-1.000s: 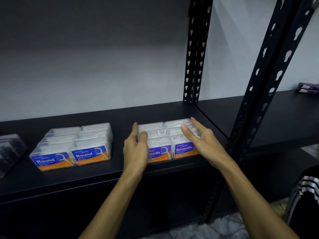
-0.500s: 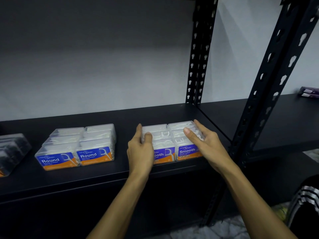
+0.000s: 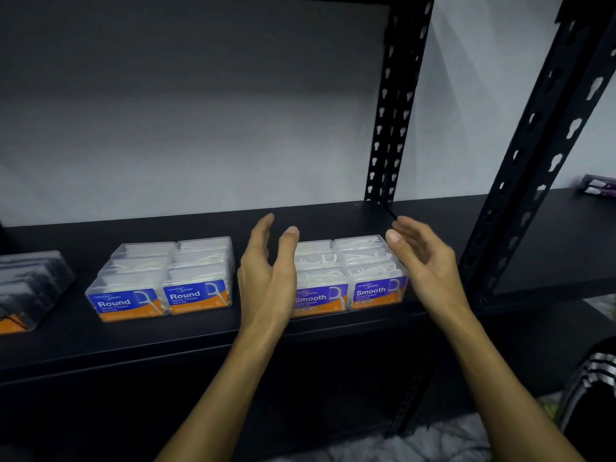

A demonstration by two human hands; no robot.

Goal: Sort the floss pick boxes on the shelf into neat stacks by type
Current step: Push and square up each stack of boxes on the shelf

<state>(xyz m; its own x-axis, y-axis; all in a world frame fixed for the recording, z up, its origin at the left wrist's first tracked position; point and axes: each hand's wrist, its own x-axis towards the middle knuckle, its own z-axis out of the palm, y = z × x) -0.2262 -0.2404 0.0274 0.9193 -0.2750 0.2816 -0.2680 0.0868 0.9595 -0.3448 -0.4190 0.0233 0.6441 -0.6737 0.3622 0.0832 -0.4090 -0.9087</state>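
Note:
On the black shelf (image 3: 200, 335) two groups of clear floss pick boxes stand in neat blocks. The boxes labelled Round (image 3: 163, 278), blue and orange, are at the left. Purple and orange boxes labelled Smooth (image 3: 360, 275) are at the middle right. My left hand (image 3: 266, 271) hovers at the left side of the Smooth block, fingers relaxed, holding nothing and covering part of the left box's label. Just off the block's right side my right hand (image 3: 423, 258) is raised, fingers loosely spread and holding nothing.
A block of dark floss boxes (image 3: 26, 288) sits at the far left shelf edge. Black perforated uprights (image 3: 390, 105) (image 3: 546, 135) stand behind and right of the Smooth boxes. Purple packs (image 3: 598, 188) lie on the neighbouring shelf at the far right.
Both hands have lifted off the sides of the Smooth block and opened outward. The boxes stay where they were pressed together.

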